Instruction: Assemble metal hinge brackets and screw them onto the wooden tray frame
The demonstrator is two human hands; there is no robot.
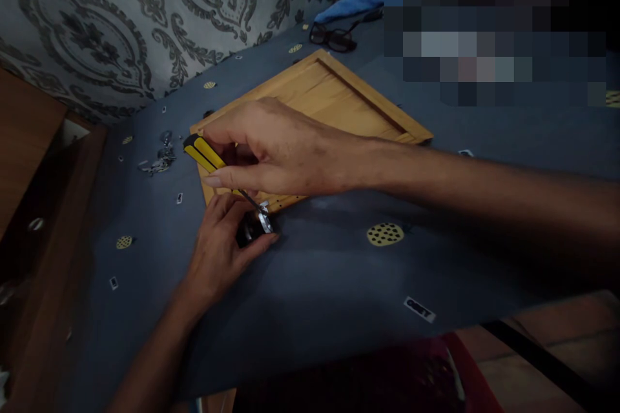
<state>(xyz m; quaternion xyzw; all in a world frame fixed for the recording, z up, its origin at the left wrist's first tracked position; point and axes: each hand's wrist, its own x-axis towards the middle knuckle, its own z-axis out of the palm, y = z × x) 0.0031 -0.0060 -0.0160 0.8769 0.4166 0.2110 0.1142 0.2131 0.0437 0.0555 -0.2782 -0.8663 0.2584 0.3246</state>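
In the head view, my right hand (276, 145) is closed around the yellow and black handle of a screwdriver (204, 153). Its shaft slants down to the right, and the tip meets a shiny metal hinge (265, 221) at the near corner of a framed wooden panel (358, 100). My left hand (217, 235) grips this hinge between thumb and fingers, steadying it at the panel's edge. Small dark holes show along that edge, right of the hinge. My right hand and forearm cover part of the panel, and any screw under the tip is too small to make out.
A little pile of metal hardware (162, 156) lies left of the panel on the blue patterned tablecloth (310, 297). Dark glasses (334, 37) and a blue cloth (351, 3) rest behind it. Wooden furniture (29, 148) stands at the left, and a patterned wall covering rises behind.
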